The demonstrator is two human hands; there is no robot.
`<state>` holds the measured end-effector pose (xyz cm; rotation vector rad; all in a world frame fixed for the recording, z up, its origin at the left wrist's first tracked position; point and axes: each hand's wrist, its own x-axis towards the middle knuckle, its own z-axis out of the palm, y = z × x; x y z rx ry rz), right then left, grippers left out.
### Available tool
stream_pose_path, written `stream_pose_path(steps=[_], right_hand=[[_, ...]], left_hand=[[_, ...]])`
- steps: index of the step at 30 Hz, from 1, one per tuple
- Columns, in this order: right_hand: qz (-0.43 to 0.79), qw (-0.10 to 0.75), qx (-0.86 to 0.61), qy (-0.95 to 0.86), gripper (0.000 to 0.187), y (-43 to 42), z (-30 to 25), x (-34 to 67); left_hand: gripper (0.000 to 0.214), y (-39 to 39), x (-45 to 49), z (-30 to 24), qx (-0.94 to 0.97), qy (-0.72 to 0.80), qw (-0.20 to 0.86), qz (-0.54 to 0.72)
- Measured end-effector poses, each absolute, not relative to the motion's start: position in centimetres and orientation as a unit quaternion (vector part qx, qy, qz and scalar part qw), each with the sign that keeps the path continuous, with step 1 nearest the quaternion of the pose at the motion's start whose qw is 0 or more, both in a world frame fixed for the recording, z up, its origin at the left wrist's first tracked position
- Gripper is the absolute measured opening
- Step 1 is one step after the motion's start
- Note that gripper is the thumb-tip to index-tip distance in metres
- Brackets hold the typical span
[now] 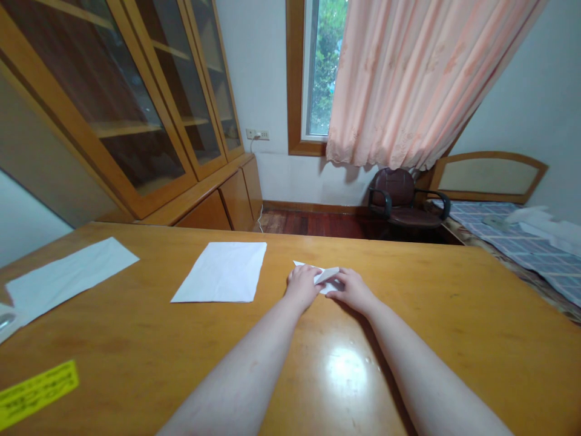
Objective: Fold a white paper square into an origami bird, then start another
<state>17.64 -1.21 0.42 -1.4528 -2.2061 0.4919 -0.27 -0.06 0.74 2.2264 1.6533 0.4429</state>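
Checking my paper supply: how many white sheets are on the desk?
3: one folded under both hands, one flat sheet left of them, one at the desk's left edge. None seem hidden.

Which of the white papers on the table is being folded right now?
The small folded paper under both hands, left hand and right hand. The middle sheet and the far-left sheet lie flat and untouched.
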Motion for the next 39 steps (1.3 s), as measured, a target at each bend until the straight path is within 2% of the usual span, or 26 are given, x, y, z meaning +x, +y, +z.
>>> stream_pose_path(steps=[14, 18, 23, 26, 33, 39], right_hand=[[0.086, 0.235, -0.620, -0.744, 0.017, -0.5, -1.0, 18.6], [0.100, 0.221, -0.552, -0.798, 0.028, -1.1, -0.3, 18.0], [0.201, 0.144, -0.485, -0.839, 0.049, -1.8, 0.5, 17.3], [0.217, 0.113, -0.486, -0.839, 0.058, -1.9, 0.5, 17.2], [0.206, 0.127, -0.534, -0.810, 0.047, -1.7, 0.3, 17.2], [0.178, 0.142, -0.581, -0.781, 0.048, -1.7, 0.5, 17.1]], left_hand=[[0.034, 0.0, -0.3, 0.4, 0.765, 0.613, 0.118, 0.158], [0.033, -0.1, -0.4, 0.7, 0.753, 0.631, 0.105, 0.155], [0.031, -0.2, -0.5, 0.8, 0.723, 0.673, 0.071, 0.143], [0.030, -0.2, -0.4, 0.8, 0.723, 0.673, 0.055, 0.149], [0.030, -0.1, -0.5, 0.4, 0.724, 0.672, 0.055, 0.147], [0.031, 0.0, -0.5, 0.5, 0.723, 0.674, 0.058, 0.143]])
